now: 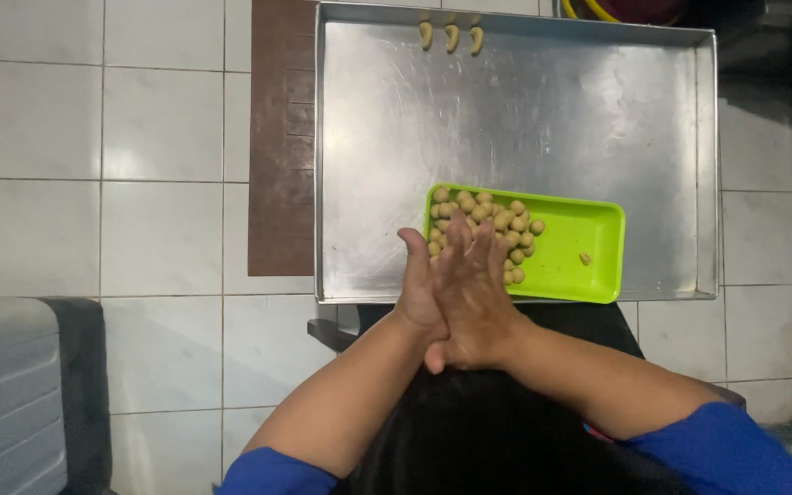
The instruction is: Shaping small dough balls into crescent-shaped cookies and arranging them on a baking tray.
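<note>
The fingers point(469, 252) of both hands lay straight and pressed flat together, palm against palm, with the right hand point(478, 307) on top and the left hand point(423, 293) showing beneath it along its thumb side; whether anything was caught between the palms could not be told. Just beyond the fingertips, partly under them, sat a heap of small round dough balls point(488, 220) crowded into the near-left end of a bright green tray point(579, 247). One lone dough ball point(586, 258) lay apart toward the tray's right end. The green tray rested on a large metal baking sheet point(524, 119). Far past the fingertips, by the sheet's far rim, three curved dough pieces point(451, 37) stood in a row. White floor tiles point(139, 165) spread to the left of the hands.
</note>
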